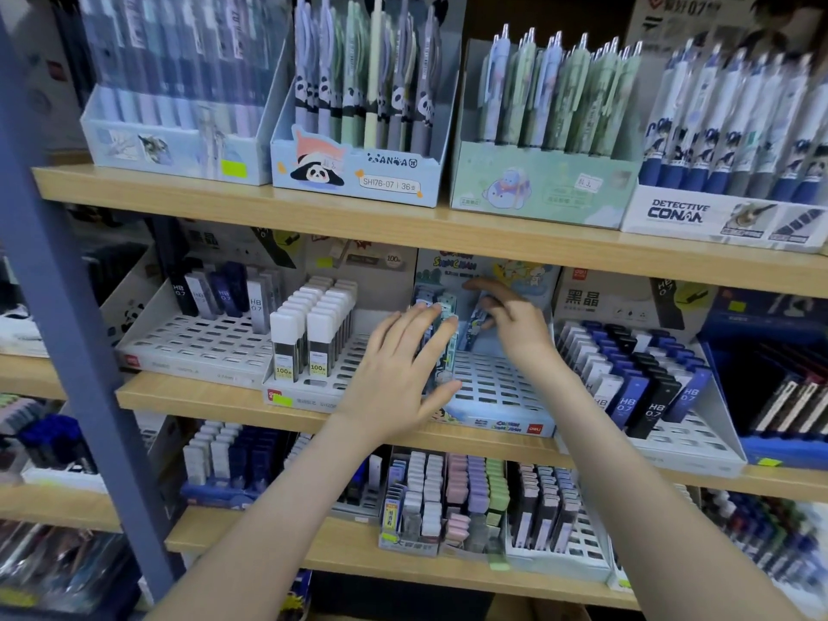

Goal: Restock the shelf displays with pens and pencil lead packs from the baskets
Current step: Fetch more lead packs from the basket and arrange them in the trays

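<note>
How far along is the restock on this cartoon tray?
Done: the upper pen boxes look full. In hand: the left grip holds a stack of lead packs, and the right grip pinches a single pack over the cartoon tray. Left: most of its slots sit empty.

A slanting blue-grey metal upright stands at the left of tiered shelving whose light wooden shelf boards cross the view; a neighbouring bay's boards sit further left, under bright, even light
</note>
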The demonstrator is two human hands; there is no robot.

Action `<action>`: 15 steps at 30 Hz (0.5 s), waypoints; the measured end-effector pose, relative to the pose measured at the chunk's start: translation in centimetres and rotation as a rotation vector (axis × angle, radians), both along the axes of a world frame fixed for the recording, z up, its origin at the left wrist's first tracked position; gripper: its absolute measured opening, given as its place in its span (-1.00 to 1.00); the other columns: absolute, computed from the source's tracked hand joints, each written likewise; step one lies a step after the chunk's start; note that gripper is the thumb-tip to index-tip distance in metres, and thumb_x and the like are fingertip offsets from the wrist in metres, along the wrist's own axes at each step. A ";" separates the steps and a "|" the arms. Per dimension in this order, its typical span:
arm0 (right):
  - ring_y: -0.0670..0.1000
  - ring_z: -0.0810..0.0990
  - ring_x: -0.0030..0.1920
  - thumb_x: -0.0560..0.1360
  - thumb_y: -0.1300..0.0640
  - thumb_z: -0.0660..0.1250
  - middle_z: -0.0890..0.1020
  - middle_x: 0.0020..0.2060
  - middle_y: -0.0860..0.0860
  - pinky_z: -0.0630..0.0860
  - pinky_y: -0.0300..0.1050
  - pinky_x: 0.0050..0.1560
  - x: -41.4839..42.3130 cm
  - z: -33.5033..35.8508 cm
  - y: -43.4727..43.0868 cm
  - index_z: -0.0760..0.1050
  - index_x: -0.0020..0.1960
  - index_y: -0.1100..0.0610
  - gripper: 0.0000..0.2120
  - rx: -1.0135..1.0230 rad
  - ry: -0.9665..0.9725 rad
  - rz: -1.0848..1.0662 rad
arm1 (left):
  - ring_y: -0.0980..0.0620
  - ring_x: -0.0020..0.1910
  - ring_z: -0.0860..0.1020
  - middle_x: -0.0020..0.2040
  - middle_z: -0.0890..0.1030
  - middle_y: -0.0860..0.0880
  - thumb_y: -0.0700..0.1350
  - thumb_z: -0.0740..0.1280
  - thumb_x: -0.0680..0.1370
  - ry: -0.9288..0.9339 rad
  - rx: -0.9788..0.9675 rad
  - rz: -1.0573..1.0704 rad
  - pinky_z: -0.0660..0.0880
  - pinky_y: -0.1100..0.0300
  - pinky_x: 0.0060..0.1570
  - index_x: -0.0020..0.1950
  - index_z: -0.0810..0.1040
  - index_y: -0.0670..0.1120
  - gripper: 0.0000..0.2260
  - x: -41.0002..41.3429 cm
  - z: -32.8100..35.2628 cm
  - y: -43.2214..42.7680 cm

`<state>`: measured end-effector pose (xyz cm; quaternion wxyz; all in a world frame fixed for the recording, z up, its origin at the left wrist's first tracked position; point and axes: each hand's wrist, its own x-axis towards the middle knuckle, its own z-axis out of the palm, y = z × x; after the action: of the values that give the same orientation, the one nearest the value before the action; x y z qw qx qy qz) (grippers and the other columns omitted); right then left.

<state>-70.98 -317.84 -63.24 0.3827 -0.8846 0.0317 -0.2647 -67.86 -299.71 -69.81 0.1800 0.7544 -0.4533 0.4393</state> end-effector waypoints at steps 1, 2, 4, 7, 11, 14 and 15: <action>-0.12 0.56 -0.28 0.62 0.29 0.07 0.50 0.06 -0.01 0.37 -0.53 -0.31 0.2 0.0 -0.1 0.46 0.10 -0.14 -0.64 0.019 -0.014 -0.002 | -0.15 0.40 0.28 0.38 0.33 -0.18 0.16 0.09 0.60 0.008 0.009 0.000 0.20 -0.06 0.36 0.44 0.26 -0.13 -0.49 0.0 0.0 0.1; -0.15 0.56 -0.30 0.62 0.30 0.08 0.50 0.07 -0.02 0.37 -0.53 -0.30 0.3 0.0 -0.3 0.46 0.10 -0.13 -0.64 0.038 -0.027 -0.003 | -0.15 0.41 0.28 0.39 0.33 -0.18 0.17 0.09 0.60 0.015 0.018 0.002 0.19 -0.06 0.37 0.44 0.25 -0.13 -0.48 0.1 -0.1 0.1; -0.14 0.55 -0.31 0.61 0.31 0.09 0.51 0.06 -0.01 0.38 -0.50 -0.28 0.5 -0.2 -0.5 0.45 0.12 -0.14 -0.63 0.057 -0.031 -0.001 | -0.16 0.42 0.27 0.40 0.32 -0.18 0.19 0.09 0.59 0.021 0.030 0.007 0.18 -0.07 0.38 0.46 0.24 -0.12 -0.46 0.1 -0.2 0.1; -0.08 0.55 -0.26 0.59 0.34 0.12 0.53 -0.02 -0.05 0.48 -0.33 -0.18 0.7 -0.8 -0.6 0.39 0.30 -0.03 -0.61 0.108 -0.069 -0.008 | -0.15 0.42 0.27 0.40 0.30 -0.17 0.19 0.10 0.58 0.017 0.027 0.009 0.16 -0.06 0.39 0.46 0.24 -0.12 -0.45 0.2 -0.2 0.1; -0.13 0.56 -0.28 0.51 0.39 0.26 0.51 0.00 -0.05 0.55 -0.19 -0.20 1.0 -1.3 -0.7 0.34 0.29 0.21 -0.63 0.254 -0.198 -0.031 | -0.15 0.42 0.27 0.40 0.29 -0.16 0.18 0.10 0.58 0.017 0.019 0.002 0.17 -0.06 0.38 0.45 0.24 -0.12 -0.46 0.1 -0.2 0.1; -0.13 0.56 -0.20 0.50 0.44 0.25 0.52 0.02 -0.01 0.52 -0.33 -0.27 1.0 -1.6 -0.8 0.40 0.24 0.21 -0.66 0.315 -0.242 -0.023 | -0.14 0.42 0.27 0.40 0.27 -0.14 0.18 0.07 0.59 0.026 0.012 -0.010 0.19 -0.07 0.37 0.45 0.23 -0.11 -0.47 0.1 -0.2 0.1; -0.11 0.57 -0.16 0.50 0.44 0.24 0.53 0.03 0.00 0.53 -0.34 -0.27 1.0 -1.6 -0.9 0.41 0.22 0.21 -0.66 0.334 -0.254 -0.019 | -0.14 0.42 0.27 0.41 0.27 -0.14 0.18 0.07 0.60 0.028 0.012 -0.012 0.19 -0.07 0.38 0.45 0.23 -0.11 -0.47 0.0 -0.2 0.1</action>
<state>-69.99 -318.69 -64.84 0.5224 -0.7680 0.0348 -0.3687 -67.84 -299.66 -69.99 0.1847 0.7589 -0.4577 0.4249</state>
